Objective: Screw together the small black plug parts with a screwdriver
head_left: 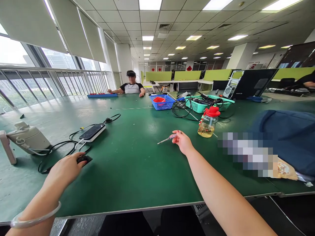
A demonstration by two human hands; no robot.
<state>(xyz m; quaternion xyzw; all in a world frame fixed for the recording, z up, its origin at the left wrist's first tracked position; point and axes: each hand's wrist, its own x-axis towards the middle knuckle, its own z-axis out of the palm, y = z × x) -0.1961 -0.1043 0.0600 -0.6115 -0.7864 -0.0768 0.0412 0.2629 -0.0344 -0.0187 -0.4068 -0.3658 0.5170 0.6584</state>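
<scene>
In the head view, my right hand (182, 141) is closed around the handle of a slim screwdriver (165, 140). The handle looks see-through and pinkish, and the thin metal shaft points left, just above the green table (137, 177). At the left, my left hand (64, 168) grips a small flat black object (86, 159) close to the tabletop; my fingers cover part of it, so its kind does not show. Just beyond that hand lies a white power bank (93, 132) with a dark top and cables attached.
Farther left stands a beige bottle-like container (29, 139). A red-lidded glass jar (207, 126), a blue basket (162, 104) and a green basket of cables (197, 106) sit beyond my right hand. A dark blue bag (290, 141) lies right. A person (132, 87) sits across the table.
</scene>
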